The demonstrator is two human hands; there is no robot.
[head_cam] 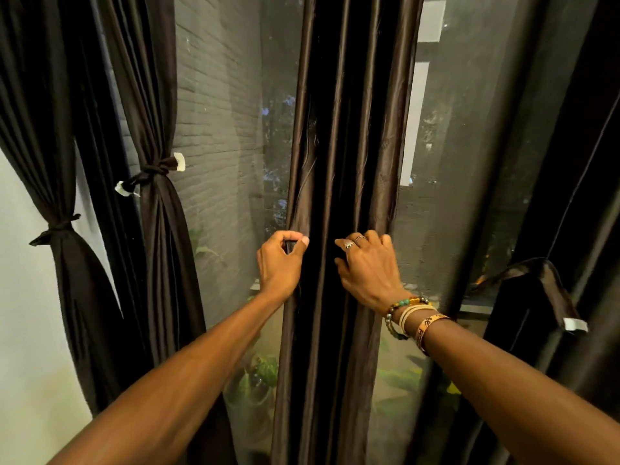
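Hands both grip our dark curtain (pixel 345 146): left hand (pixel 280 263) pinches its left edge, right hand (pixel 367 266) curls round folds just beside it.

You are in a domestic room, facing a tall window (pixel 469 156). Indicators: a long satin curtain (pixel 345 129), two tied-back curtains (pixel 157 209) at left, a mesh screen (pixel 231 203) across the opening, a brick wall (pixel 208 95) and leafy plants (pixel 263 370) outside.
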